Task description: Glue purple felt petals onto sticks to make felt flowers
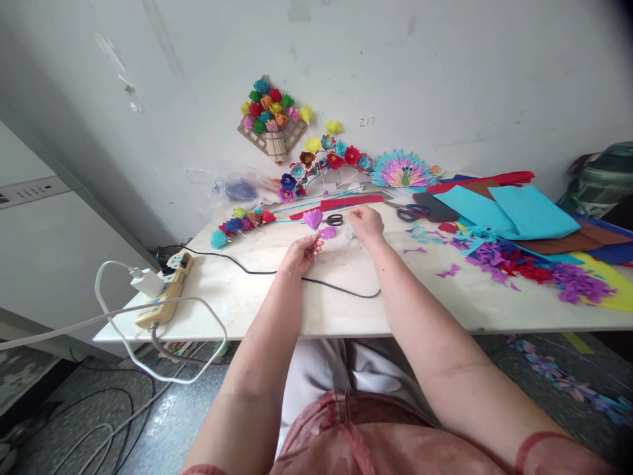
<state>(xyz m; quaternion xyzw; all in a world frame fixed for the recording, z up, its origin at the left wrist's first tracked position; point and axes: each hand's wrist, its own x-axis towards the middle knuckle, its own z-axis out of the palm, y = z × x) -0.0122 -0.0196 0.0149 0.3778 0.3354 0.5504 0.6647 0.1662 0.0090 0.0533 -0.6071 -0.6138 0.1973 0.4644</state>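
Note:
My left hand (302,254) pinches the stem of a purple paper flower (312,219), which stands upright above the fingers. To its right, my right hand (366,224) is held over the table with its fingers pressed together; what they hold, if anything, is too small to make out. Another purple paper piece (328,233) lies just beyond my left hand. Small black-handled scissors (335,220) rest between the two hands, a little farther back. Near my right fingertips there is a small whitish, see-through bit (349,233).
A power strip (173,290) with a white charger sits at the left, and a black cable (341,290) crosses the table. Finished paper flowers (242,224) lie back left. Larger scissors (413,212), blue paper (534,211) and purple scraps (578,280) are at the right.

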